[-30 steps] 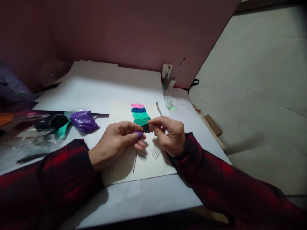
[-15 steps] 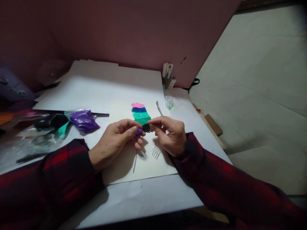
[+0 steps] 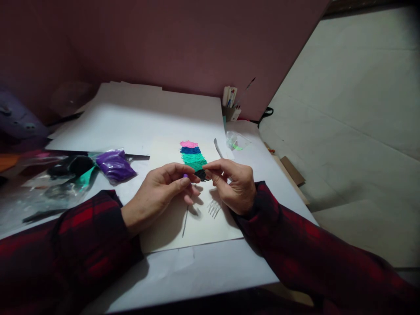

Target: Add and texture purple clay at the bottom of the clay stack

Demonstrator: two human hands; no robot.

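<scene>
My left hand (image 3: 160, 192) pinches a small lump of purple clay (image 3: 185, 176) between thumb and fingertips, just left of the clay picture. My right hand (image 3: 231, 183) holds a clear plastic fork (image 3: 214, 208) whose tines point down toward me and whose handle sticks up past the hand. Both hands meet at the lower end of a textured clay column (image 3: 193, 157) with pink, blue, teal and black bands. The column lies on a cream sheet (image 3: 170, 227).
A bag of purple clay (image 3: 114, 165) and bags of black and teal clay (image 3: 74, 168) lie at the left. A clear bag (image 3: 236, 141) and a pen holder (image 3: 230, 105) sit at the back right. The white table edge (image 3: 197, 284) runs near me.
My left fingers have rolled the purple lump and closed around it, so less of it shows. Both hands have stayed in place.
</scene>
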